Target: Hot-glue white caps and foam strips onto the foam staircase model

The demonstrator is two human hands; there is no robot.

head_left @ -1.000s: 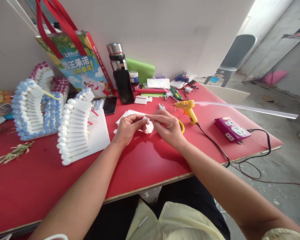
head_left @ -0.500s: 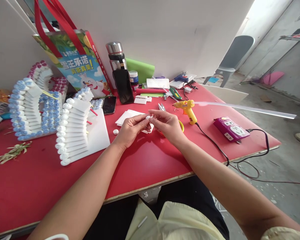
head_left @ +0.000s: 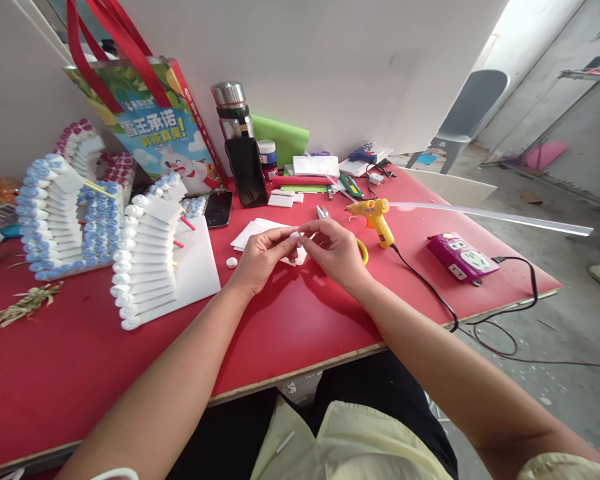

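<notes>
My left hand [head_left: 260,257] and my right hand [head_left: 336,252] meet above the red table [head_left: 290,327], fingertips pinched together on a small white piece [head_left: 295,235] held between them. Under the hands lie white paper sheets [head_left: 253,233]. A small white round bit [head_left: 231,263] lies on the table just left of my left hand. A yellow glue gun [head_left: 375,217] stands just right of my right hand, its black cord running off to the right. Small scissors [head_left: 323,213] lie just beyond my right hand.
A white stepped model [head_left: 153,257] and a blue-tipped one [head_left: 63,217] stand at the left. A printed bag [head_left: 150,127], steel flask [head_left: 233,110], upright phone [head_left: 247,172], flat phone [head_left: 219,209] and craft supplies line the back. A purple power strip [head_left: 461,257] sits right. A grey chair [head_left: 467,110] stands behind.
Both hands have stayed together over the paper, fingers shifting slightly on the small white piece. The small white round bit beside my left hand has come into view.
</notes>
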